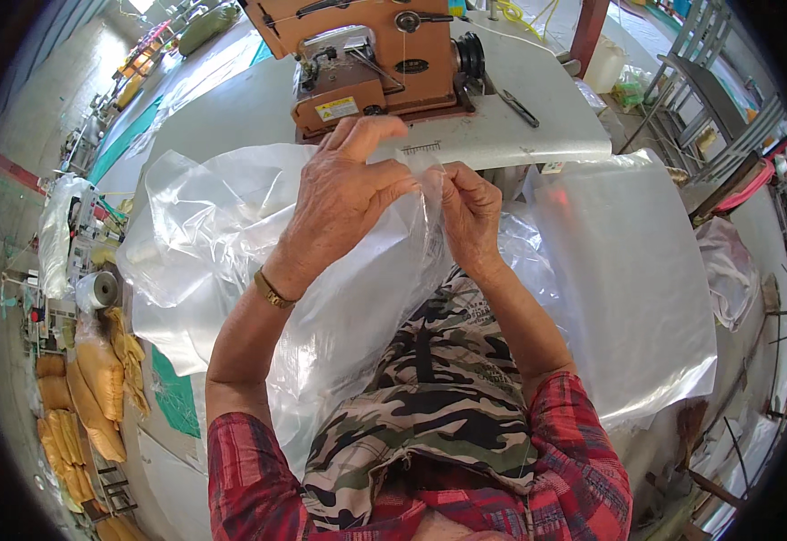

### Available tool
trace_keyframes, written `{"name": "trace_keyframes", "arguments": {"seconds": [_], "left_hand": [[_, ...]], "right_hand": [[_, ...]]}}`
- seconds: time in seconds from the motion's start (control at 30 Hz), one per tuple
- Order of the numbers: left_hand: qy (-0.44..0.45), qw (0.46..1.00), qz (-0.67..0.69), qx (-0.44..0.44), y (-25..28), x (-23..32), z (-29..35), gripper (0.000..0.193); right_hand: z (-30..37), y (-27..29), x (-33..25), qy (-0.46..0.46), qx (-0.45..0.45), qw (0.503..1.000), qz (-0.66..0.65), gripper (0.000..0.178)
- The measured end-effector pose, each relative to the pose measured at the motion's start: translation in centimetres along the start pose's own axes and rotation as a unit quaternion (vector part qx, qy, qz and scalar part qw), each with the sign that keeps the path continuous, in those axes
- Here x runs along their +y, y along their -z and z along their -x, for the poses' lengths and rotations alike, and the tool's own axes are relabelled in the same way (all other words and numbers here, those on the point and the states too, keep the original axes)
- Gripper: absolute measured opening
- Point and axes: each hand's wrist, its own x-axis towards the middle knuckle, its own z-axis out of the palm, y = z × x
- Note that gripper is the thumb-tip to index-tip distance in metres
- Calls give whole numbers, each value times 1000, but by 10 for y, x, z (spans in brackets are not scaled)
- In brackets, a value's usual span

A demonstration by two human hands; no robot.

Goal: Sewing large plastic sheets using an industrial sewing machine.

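Head view shows two bare hands working in front of an orange-brown sewing machine [402, 68] that stands on a pale counter [560, 135]. The right hand [472, 216] is closed in a pinch, thumb against curled forefinger, on a gathered edge of clear plastic film [427, 221]. The left hand [339, 189] is spread, thumb and forefinger well apart like a wide C; its thumb tip is right by the film, though whether it touches cannot be told. The film lies between the hands, just short of the machine, and hangs down toward the lap. A crumpled heap of clear plastic [204, 234] spreads to the left, and a flatter stack of plastic sheets [628, 288] sits to the right, near the right forearm. Thread snips [520, 108] rest on the counter to the right of the machine. The person wears a gold-toned watch [272, 288] on the left wrist, red plaid sleeves [578, 433] and a camouflage apron [430, 415]. Yellow-brown bundles [96, 392] are piled at the far left
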Motion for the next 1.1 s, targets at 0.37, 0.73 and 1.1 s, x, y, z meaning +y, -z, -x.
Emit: {"name": "trace_keyframes", "arguments": {"seconds": [0.37,0.73,1.1], "left_hand": [[54,991,118,-34,1,-23,-1,15],[52,991,122,-15,-8,-26,-1,19],[104,975,193,33,-2,-23,0,18]], "right_hand": [[4,-4,-17,-7,0,999,42,28],[6,-9,-28,126,-16,975,183,25],[0,-18,-38,122,-57,948,287,9]]}}
